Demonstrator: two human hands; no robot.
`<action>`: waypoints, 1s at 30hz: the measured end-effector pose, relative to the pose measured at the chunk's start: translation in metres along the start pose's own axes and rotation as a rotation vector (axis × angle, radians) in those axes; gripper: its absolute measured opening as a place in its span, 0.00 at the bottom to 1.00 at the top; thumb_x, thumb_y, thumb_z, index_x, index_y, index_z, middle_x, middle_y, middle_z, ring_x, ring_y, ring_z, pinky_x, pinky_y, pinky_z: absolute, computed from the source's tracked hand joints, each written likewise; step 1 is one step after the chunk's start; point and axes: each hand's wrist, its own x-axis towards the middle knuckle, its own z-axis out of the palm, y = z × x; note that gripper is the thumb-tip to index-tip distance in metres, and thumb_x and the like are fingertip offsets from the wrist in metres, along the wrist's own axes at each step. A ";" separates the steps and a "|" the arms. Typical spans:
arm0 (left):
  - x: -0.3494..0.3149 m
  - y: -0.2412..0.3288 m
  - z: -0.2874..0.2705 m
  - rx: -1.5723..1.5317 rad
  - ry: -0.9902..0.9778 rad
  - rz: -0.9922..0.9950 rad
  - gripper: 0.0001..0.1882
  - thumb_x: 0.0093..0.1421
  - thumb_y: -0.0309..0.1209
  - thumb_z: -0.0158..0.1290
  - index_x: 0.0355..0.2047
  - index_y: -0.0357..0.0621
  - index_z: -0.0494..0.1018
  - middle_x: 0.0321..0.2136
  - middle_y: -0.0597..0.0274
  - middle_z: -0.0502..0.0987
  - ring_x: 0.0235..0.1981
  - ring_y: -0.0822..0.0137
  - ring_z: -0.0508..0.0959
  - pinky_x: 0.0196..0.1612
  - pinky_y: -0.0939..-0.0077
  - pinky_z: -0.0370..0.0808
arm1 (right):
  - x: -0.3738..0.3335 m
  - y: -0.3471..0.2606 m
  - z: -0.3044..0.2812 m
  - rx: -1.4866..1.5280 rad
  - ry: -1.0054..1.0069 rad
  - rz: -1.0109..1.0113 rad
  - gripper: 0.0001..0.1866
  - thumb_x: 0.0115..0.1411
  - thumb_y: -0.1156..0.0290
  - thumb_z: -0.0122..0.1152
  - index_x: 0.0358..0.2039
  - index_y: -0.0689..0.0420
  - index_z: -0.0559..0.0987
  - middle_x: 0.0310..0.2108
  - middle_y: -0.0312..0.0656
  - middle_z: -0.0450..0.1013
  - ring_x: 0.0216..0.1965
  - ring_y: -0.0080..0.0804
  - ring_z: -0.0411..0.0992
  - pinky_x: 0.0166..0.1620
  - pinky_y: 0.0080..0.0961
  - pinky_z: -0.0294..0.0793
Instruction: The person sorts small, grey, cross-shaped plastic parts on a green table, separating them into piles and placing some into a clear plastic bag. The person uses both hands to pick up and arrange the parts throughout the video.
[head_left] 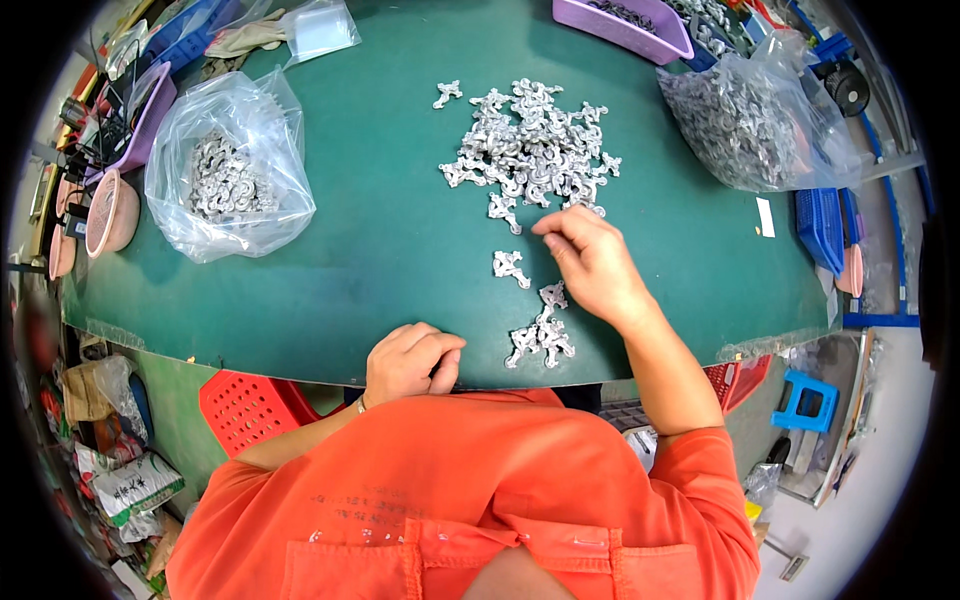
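A heap of small silver-grey metal castings [530, 145] with several arms each lies on the green table. My right hand [595, 262] is just off the near side of this heap, fingers curled together, with no part showing at the fingertips. To its left are a single casting [511, 268] and another casting [503, 211] closer to the heap. A small group of castings [541, 338] lies nearer me, between my hands. My left hand [410, 362] rests at the table's near edge, fingers curled in and nothing visible in them.
An open clear plastic bag [232, 175] of castings stands at the left, a fuller bag [745, 120] at the far right. A purple basket [625, 28] holds dark parts at the back. Pink baskets [112, 215] flank the left edge. A red stool [255, 410] is below the table [380, 240].
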 end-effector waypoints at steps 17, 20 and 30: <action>-0.003 -0.003 0.000 0.003 0.021 0.009 0.08 0.45 0.19 0.60 0.27 0.43 0.77 0.21 0.60 0.75 0.20 0.59 0.75 0.24 0.68 0.72 | 0.026 0.000 -0.008 0.627 -0.236 0.454 0.10 0.59 0.70 0.68 0.36 0.61 0.79 0.27 0.32 0.75 0.26 0.15 0.71 0.26 0.16 0.72; -0.004 -0.003 0.001 -0.004 0.046 -0.004 0.08 0.45 0.19 0.60 0.27 0.43 0.77 0.21 0.60 0.76 0.20 0.59 0.75 0.24 0.68 0.72 | 0.051 0.004 -0.034 0.713 -0.254 0.541 0.08 0.59 0.72 0.67 0.36 0.61 0.79 0.26 0.34 0.76 0.23 0.19 0.74 0.22 0.16 0.72; -0.006 -0.002 -0.002 -0.028 0.047 -0.068 0.09 0.45 0.19 0.61 0.28 0.43 0.77 0.22 0.61 0.76 0.22 0.58 0.76 0.26 0.68 0.73 | 0.144 0.042 -0.141 0.828 0.288 0.426 0.05 0.62 0.76 0.60 0.38 0.61 0.78 0.29 0.39 0.76 0.26 0.30 0.76 0.29 0.28 0.81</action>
